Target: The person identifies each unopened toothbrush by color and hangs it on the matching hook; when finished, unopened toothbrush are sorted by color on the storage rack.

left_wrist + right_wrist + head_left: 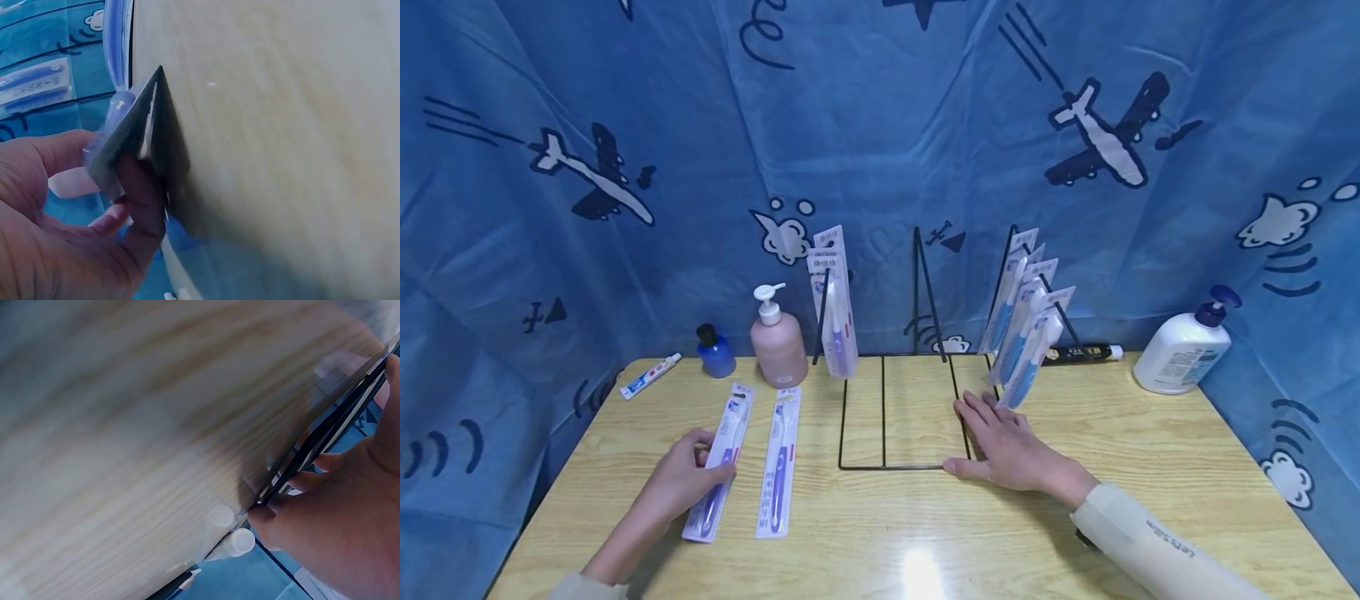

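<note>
My left hand [679, 477] pinches a packaged purple toothbrush [721, 479] by its sides, thumb across the front and fingers at the far edge. From the left wrist view, the pack [128, 140] shows tilted over the wooden table, one corner toward the tabletop. Beside it lies another packaged purple toothbrush [778, 471], flat on the table. My right hand [1011, 446] rests with spread fingers over the right side of a black wire rack's base [884, 417]. Purple toothbrush packs [842, 333] hang on the rack's left hook, and several blue toothbrush packs [1033, 333] on the right hooks.
Along the back stand a pink pump bottle [778, 350], a small blue bottle [717, 357] and a white pump bottle [1180, 354]. A small toothpaste tube [651, 377] lies far left, a black toothpaste tube [1084, 354] behind the rack's right side. A blue curtain [880, 125] encloses the table.
</note>
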### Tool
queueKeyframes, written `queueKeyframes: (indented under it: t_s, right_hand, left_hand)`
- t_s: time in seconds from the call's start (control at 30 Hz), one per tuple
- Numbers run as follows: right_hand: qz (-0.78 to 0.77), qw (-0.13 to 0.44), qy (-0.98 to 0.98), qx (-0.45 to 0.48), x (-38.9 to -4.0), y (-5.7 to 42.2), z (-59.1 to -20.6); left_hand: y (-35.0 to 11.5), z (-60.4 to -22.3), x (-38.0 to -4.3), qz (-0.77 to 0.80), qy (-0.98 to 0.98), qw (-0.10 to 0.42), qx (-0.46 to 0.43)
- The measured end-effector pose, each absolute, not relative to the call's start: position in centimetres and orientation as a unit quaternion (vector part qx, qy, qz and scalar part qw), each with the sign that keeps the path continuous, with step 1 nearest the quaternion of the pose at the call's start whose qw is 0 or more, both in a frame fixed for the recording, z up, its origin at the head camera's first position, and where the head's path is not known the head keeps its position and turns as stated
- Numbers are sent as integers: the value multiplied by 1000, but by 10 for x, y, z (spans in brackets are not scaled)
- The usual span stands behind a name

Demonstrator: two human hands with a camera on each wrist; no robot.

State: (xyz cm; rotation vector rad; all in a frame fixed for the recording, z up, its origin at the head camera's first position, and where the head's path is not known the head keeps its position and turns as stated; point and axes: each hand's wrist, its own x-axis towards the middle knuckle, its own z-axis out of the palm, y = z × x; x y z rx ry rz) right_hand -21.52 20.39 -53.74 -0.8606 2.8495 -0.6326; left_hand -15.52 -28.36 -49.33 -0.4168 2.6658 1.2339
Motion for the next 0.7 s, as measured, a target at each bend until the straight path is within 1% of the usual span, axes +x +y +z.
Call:
queueKeyframes:
  t_s: [0.2,0.4,0.53,0.7]
  right_hand:
    - [-210,52,935,-282,-215,203,-536]
    - [-207,50,936,-281,-215,204,-536]
    - [-202,43,937,-282,-216,203,-536]
    - [-204,49,937,-280,-215,203,-535]
  left_hand:
    - [-291,-493,-144,477,864,84,-136]
    - [-285,-489,-137,554,821,75,-117]
    - [-275,-483,-132,592,798,48,-105]
    - [-261,-474,-128,643,762,-13,-81]
